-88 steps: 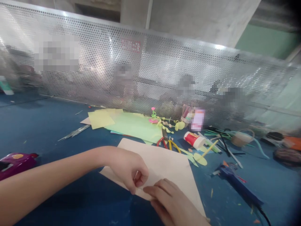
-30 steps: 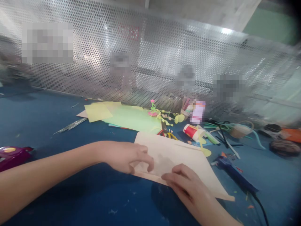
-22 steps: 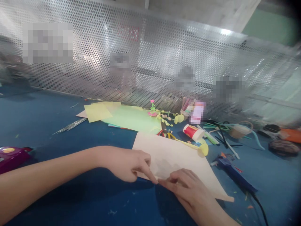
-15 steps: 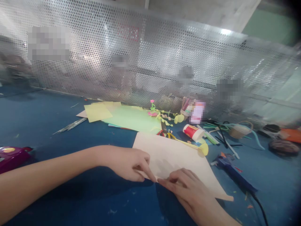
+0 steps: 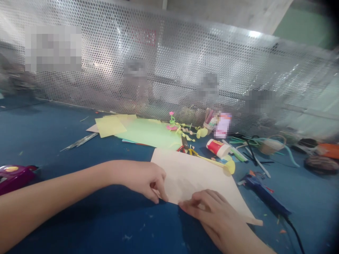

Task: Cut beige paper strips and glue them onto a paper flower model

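A plain, cream-white sheet of paper [image 5: 194, 173] spreads from the centre of the frame toward the lower right. It lies slanted and mostly flat, soft shadows across its middle. Its near edge runs down to the right, under the fingertips of the left hand [image 5: 148, 180] and the right hand [image 5: 212, 211]. At its lower-right tip a narrow strip juts out, folded or curled, unclear which.

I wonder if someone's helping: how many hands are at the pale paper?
2: the left hand and the right hand beside it, both at the near edge of the pale paper.
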The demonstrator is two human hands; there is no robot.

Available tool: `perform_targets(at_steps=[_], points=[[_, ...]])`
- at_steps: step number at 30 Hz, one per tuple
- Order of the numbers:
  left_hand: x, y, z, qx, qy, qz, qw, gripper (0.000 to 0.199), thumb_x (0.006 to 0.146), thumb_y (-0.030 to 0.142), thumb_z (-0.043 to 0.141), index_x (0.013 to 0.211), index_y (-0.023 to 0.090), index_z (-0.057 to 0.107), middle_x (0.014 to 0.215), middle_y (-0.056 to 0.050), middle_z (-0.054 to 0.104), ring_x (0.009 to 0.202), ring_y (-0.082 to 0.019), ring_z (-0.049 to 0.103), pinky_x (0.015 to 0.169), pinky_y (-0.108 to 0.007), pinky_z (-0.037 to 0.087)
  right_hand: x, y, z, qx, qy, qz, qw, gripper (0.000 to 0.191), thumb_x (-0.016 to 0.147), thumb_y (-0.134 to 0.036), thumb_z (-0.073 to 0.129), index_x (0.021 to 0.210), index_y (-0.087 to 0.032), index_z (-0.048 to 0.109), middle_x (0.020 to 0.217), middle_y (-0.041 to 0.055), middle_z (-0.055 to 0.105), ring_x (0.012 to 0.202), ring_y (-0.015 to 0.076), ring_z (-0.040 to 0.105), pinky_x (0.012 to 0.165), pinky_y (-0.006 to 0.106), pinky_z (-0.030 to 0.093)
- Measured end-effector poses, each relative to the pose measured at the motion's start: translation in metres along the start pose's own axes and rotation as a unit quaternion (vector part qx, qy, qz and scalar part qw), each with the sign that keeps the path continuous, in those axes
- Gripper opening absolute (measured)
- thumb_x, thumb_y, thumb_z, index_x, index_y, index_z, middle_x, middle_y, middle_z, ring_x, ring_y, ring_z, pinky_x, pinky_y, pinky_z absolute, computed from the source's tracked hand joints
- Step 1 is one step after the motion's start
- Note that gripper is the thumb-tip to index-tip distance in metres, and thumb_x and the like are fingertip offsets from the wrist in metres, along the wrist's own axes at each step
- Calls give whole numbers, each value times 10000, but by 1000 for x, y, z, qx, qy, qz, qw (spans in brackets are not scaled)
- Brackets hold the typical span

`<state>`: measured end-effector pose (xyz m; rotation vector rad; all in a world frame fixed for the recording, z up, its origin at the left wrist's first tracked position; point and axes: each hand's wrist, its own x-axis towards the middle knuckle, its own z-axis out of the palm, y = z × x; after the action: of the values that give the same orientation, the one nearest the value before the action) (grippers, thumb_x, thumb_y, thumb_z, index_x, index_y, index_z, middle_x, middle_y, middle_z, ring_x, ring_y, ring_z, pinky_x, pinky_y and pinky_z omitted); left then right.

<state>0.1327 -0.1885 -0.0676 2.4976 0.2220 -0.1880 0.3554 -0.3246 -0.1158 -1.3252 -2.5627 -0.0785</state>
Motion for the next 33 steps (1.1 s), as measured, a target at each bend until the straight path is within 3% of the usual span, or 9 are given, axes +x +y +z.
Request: perform_targets(at_steps=[10,16,26,33], points=[[-4,-17,-11,-28,-34,-14,999,222,710,196,670,924,221,726,836,-4,613,666,-83,545,561,-154,384,-15,7,-9,-15,-58,-1,998,435,815,-82,446,1194,-275,537,1048,82,608,913,210,565,775,369,486],[-11,-17,-22,2,-61,-48,997,215,700,255,676,908,244,731,903,-7,612,727,-109,563,590,-179,392,-35,16,-14,-9,-58,35,998,529,786,-99,498,1259,-336,478,1132,43,599,1032,207,557,858,371,487],[-12,-2,-31,46,-83,-139,986,194,662,240,658,835,240,746,956,-12,619,705,-115,538,542,-182,359,-88,42,-16,-44,-39,86,995,430,834,-191,480,1228,-358,520,1200,34,584,1107,216,549,851,332,519],[-7,5,-33,45,-75,-153,984,197,651,224,651,819,254,750,955,-18,600,749,-130,555,569,-190,371,-135,63,-16,-121,-38,111,986,466,820,-225,484,1256,-390,489,1280,20,526,1143,246,525,854,374,514]])
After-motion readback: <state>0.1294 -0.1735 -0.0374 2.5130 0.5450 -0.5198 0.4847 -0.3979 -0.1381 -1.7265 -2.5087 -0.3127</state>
